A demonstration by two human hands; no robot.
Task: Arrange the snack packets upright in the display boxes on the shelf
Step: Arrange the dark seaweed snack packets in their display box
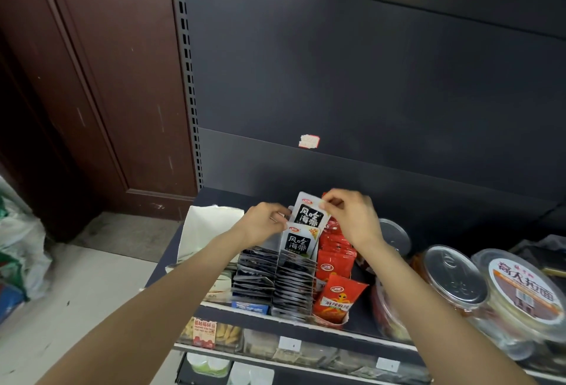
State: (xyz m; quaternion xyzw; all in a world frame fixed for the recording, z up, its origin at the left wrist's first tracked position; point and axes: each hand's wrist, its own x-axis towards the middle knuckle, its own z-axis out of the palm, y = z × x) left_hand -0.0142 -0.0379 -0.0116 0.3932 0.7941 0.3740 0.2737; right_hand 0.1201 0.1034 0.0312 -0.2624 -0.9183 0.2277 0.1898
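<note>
A black-and-white foil snack packet with bold white characters [308, 212] is held upright above the back of the dark metal shelf [356, 314]. Its upper right corner is pinched between thumb and fingertips of the right hand [350, 220], while its left edge is gripped by the curled fingers of the left hand [264, 224]. Just in front of it, a second black-and-white packet of the same design [298, 242] stands upright at the back of a row of dark foil packets [293, 285], which are filed on edge in an open display box. A second row of dark foil packets [254, 273] is packed alongside to the left. To the right, red foil snack packets [335, 257] are stacked upright in a neighbouring box, with one red packet bearing an orange cartoon figure [339, 298] tilted at the front. An open white cardboard box [208, 231] lies at the left end of the shelf. Round clear plastic tubs with silver pull-ring lids [452, 277] are set on the right, well apart from the packets. A torn pale price sticker [309, 141] is stuck on the dark back panel above.
</note>
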